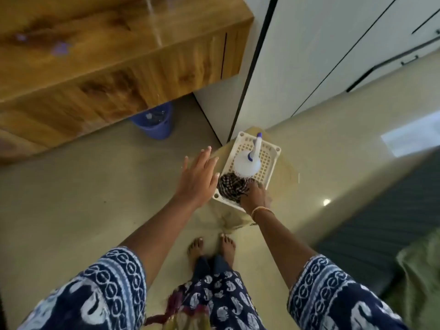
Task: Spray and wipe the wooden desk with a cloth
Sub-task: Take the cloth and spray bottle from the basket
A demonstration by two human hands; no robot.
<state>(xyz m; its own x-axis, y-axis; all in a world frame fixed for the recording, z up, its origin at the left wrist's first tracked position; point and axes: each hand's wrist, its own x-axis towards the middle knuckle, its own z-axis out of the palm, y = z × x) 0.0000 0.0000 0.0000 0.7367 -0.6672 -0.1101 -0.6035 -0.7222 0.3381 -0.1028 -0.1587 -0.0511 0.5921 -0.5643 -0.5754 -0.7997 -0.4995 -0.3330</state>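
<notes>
A white perforated basket (267, 172) sits on the floor by the cabinet corner. A white spray bottle (247, 163) with a purple-tipped nozzle lies in it. A crumpled dark checked cloth (229, 186) is bunched at the basket's near end. My right hand (254, 196) reaches down onto the cloth, fingers curled into it. My left hand (197, 177) hovers flat with straight, spread fingers just left of the basket and holds nothing. The wooden desk (95, 51) fills the upper left, its glossy top showing a few pale smudges.
A blue bucket (154, 122) stands under the desk's right end. White cabinets with black handles (333, 55) rise behind the basket. A dark ribbed mat (381, 234) and green fabric (419, 270) lie at the right. My bare feet (212, 248) stand on the beige floor.
</notes>
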